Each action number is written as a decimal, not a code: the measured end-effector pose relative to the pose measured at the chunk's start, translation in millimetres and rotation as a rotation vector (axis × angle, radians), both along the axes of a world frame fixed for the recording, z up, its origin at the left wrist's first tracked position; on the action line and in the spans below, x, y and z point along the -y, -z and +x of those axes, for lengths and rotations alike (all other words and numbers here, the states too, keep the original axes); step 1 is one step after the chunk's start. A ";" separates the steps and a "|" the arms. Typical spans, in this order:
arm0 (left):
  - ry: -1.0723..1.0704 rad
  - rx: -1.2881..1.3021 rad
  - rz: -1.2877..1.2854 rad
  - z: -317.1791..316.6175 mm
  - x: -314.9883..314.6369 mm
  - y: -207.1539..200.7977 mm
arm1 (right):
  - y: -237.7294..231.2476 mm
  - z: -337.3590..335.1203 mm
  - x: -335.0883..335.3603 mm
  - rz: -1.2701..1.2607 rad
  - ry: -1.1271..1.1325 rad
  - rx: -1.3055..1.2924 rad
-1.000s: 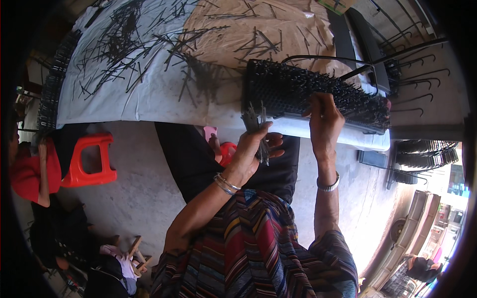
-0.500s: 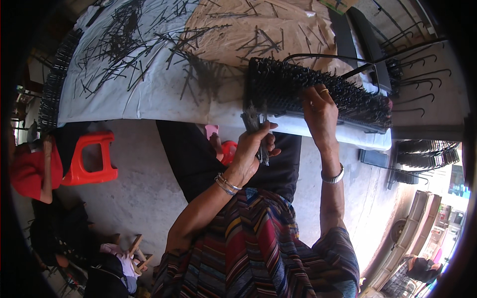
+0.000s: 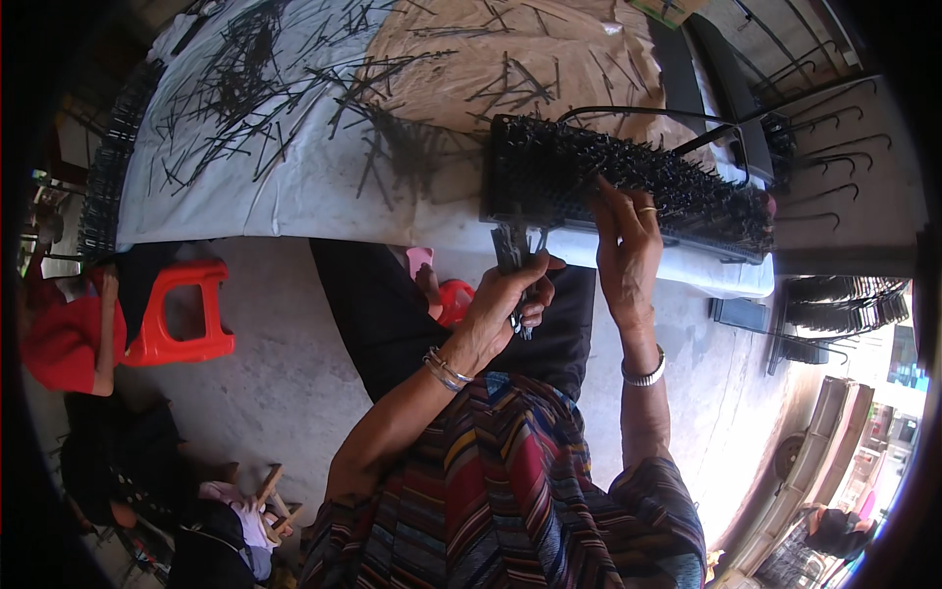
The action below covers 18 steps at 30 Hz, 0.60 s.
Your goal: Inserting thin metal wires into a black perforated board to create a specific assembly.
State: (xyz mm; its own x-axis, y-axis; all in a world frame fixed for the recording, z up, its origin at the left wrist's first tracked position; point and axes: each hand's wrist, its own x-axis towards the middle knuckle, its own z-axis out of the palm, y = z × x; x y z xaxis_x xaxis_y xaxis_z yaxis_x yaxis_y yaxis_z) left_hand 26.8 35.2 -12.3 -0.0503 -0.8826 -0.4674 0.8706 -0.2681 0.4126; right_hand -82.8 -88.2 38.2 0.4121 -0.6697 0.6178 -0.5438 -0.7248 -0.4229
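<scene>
Black perforated rack (image 3: 523,162), one, densely set with small dark upright pieces too crowded to count; lying at the near edge of the bench (image 3: 324,216), right of centre. Hands, two. Left hand (image 3: 498,299): fingers clamped around a bundle of thin dark strips (image 3: 510,247), one bundle, its strips overlapping and uncountable, held just before the rack's left end. Right hand (image 3: 630,245): at the rack's front, fingertips close together; whether they pinch a strip cannot be told. Gold ring (image 3: 646,209), one, on that hand. Loose strips (image 3: 260,128), strewn across the bench, many, tangled beyond counting. Red stool (image 3: 218,339), one, to the left. Risks, as judged: a slackened left grip could shed strips onto the lap or floor, the bundle being held past the bench edge; the right knuckles, working close, could catch neighbouring pieces; a hard pull could drag the rack over the edge.
</scene>
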 end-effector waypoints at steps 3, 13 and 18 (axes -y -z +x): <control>0.085 0.018 -0.004 -3.3 -0.1 -4.1 | -11.3 -7.7 -0.9 0.686 -0.241 -0.059; 0.099 0.098 0.008 -1.1 -1.5 14.6 | -23.1 -17.7 -4.1 0.578 -0.023 0.254; -0.045 -0.003 -0.035 1.2 11.7 -3.2 | -13.2 -18.9 9.6 0.284 0.061 0.175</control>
